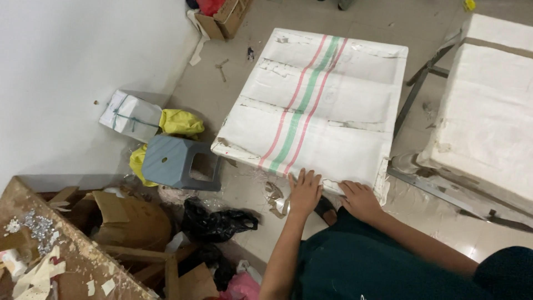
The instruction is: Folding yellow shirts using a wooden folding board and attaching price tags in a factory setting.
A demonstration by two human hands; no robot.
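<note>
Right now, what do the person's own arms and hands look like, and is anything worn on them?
Both arms are bare along the stretch in view; no sleeve edge shows on the forearms. The left hand and right hand are bare too: no gloves, and no ring, watch or bracelet can be seen. The only clothing in view is a dark green garment over the body and lap.

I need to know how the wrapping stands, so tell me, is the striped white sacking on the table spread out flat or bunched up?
Spread flat. The striped sacking covers the top, stripes running straight; left hand and right hand press its near edge.
</note>
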